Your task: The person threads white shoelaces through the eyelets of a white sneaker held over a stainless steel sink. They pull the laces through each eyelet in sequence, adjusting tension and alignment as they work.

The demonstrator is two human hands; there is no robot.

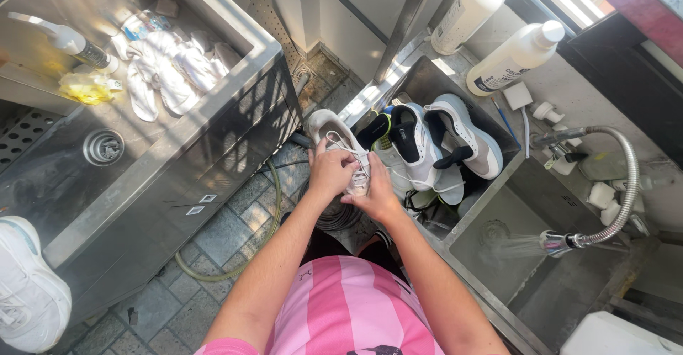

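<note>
Both hands clench one white shoe [340, 149] over the floor, between the two sinks: left hand [329, 173] and right hand [375, 193] pinch its laces [353, 157], part undone. More shoes [434, 145] sit in the right sink's [498, 177] near corner.

Floor [213, 248]: grey paving tiles, worn, green hose [235, 266] looped across. Steel sink [178, 141] at left, round drain [103, 146] in basin. Second steel sink [498, 255] at right, flexible metal faucet [619, 184] running water. Drain grate [302, 70] in corner by pale wall [356, 13]. Strong sunlight, hard shadows on steel.
</note>
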